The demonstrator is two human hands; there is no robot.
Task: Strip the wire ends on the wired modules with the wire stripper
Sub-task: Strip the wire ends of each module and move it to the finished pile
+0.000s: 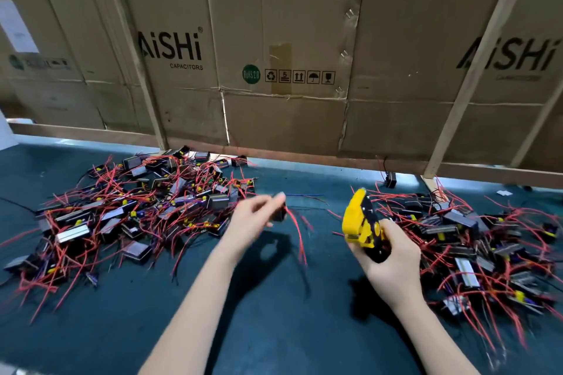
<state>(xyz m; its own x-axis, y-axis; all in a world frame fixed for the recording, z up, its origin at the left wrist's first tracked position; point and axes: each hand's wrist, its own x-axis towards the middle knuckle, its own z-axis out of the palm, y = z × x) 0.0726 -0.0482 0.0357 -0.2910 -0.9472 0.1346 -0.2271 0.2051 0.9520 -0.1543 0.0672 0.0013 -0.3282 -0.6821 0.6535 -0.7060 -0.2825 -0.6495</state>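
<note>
My left hand (253,219) is blurred by motion and pinches a small black wired module (278,212) above the green mat; its red wires (297,231) hang down to the right. My right hand (387,253) grips the handles of a yellow and black wire stripper (361,219), jaws pointing up and apart from the module. A large heap of modules with red wires (131,210) lies at the left. A second heap (475,237) lies at the right, close behind my right hand.
The dark green mat (274,313) has bare room between the two heaps. A wall of cardboard boxes (289,55) behind a wooden frame (335,161) closes off the far edge. One loose module (390,181) sits by the frame, and a blue wire (304,195) lies mid-mat.
</note>
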